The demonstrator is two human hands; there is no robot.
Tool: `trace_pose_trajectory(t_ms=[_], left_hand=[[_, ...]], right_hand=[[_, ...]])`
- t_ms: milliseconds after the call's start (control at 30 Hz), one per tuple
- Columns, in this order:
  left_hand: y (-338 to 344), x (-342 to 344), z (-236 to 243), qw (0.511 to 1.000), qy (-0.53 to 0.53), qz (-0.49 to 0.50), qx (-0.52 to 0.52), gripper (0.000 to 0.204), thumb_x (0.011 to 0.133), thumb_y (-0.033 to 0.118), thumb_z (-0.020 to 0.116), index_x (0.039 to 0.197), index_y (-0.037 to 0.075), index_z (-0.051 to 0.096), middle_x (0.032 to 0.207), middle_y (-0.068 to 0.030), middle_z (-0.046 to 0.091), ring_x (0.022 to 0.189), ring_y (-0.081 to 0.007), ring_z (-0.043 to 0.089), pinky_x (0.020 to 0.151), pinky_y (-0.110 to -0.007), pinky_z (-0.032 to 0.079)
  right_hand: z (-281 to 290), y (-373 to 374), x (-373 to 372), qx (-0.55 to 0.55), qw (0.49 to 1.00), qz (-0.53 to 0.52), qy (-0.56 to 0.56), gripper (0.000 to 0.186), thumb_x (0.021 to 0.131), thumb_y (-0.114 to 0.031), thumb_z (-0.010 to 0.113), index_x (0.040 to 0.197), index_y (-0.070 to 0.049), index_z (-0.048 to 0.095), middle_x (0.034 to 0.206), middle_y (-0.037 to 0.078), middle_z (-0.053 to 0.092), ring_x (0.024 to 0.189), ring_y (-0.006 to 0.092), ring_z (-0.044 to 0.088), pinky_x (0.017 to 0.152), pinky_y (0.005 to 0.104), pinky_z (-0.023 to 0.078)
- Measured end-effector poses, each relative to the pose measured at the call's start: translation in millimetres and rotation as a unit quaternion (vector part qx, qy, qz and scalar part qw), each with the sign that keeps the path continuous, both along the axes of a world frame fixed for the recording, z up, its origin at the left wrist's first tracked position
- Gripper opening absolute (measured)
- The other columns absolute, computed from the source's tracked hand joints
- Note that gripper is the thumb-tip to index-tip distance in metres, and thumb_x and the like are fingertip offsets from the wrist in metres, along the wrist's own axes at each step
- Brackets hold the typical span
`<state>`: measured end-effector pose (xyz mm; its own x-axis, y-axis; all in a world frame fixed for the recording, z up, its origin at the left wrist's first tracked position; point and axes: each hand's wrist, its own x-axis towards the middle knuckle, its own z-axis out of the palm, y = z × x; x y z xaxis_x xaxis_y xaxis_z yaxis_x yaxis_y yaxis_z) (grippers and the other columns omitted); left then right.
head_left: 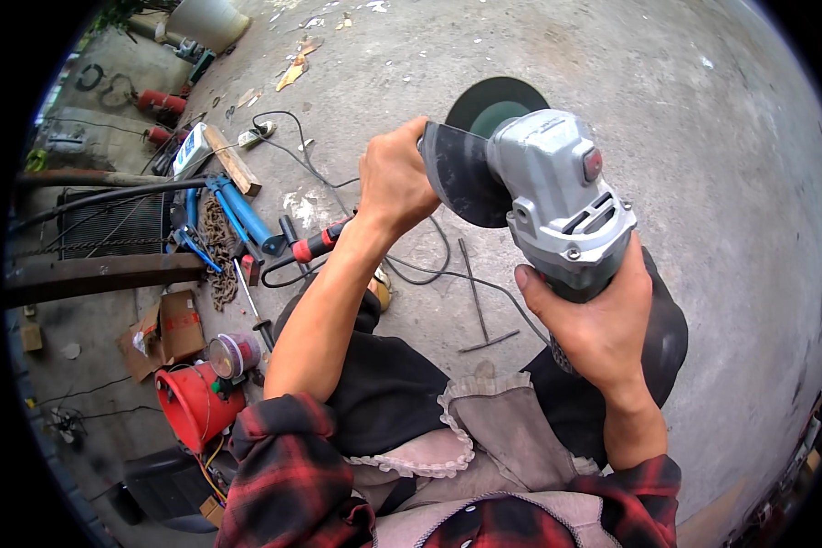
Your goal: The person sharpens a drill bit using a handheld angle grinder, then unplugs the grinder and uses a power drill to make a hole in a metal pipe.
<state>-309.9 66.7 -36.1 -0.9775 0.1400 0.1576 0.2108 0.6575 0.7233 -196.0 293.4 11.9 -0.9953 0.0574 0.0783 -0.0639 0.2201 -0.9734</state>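
A grey angle grinder (553, 173) is held up in front of me over my lap. My right hand (603, 324) wraps round its dark body below the gear head, thumb on the near side. My left hand (395, 180) is closed at the left edge of the black disc guard (466, 173); its fingertips are partly hidden. Behind the guard shows a dark disc with a green centre (495, 110). The grinder's rear end is covered by my right hand, and a black cable (484, 283) runs across the floor towards it.
On the concrete floor lie a T-shaped metal rod (473, 292) and a red-and-black handled tool (318, 242). To the left are a blue cylinder-shaped tool (247, 215), a rusty chain (217, 247), a wooden block (233, 160), a cardboard box (175, 329) and a red bucket (192, 406).
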Motion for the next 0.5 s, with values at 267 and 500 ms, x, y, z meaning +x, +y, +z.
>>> trace_pose_trajectory(t_ms=[267,500], left_hand=[[4.0,3.2,2.4,0.999,0.034,0.019,-0.029,0.042,0.077,0.039,0.081,0.093,0.001,0.072,0.078,-0.0243,0.071,0.078,-0.0411,0.073,0.070,-0.043,0.056],[3.9,3.6,3.8,0.999,0.023,0.021,-0.028,0.044,0.077,0.042,0.081,0.094,0.001,0.073,0.079,-0.0248,0.071,0.078,-0.0408,0.073,0.070,-0.043,0.056]], right_hand=[[-2.4,-1.5,0.0,0.000,1.000,-0.007,0.004,0.062,0.075,-0.011,0.086,0.126,0.005,0.055,0.105,0.016,0.074,0.097,0.0217,0.074,0.086,0.0335,0.056],[0.0,-1.7,-0.9,0.000,1.000,-0.001,-0.004,0.062,0.075,-0.011,0.086,0.126,0.004,0.055,0.105,0.017,0.074,0.097,0.0226,0.074,0.086,0.0337,0.057]])
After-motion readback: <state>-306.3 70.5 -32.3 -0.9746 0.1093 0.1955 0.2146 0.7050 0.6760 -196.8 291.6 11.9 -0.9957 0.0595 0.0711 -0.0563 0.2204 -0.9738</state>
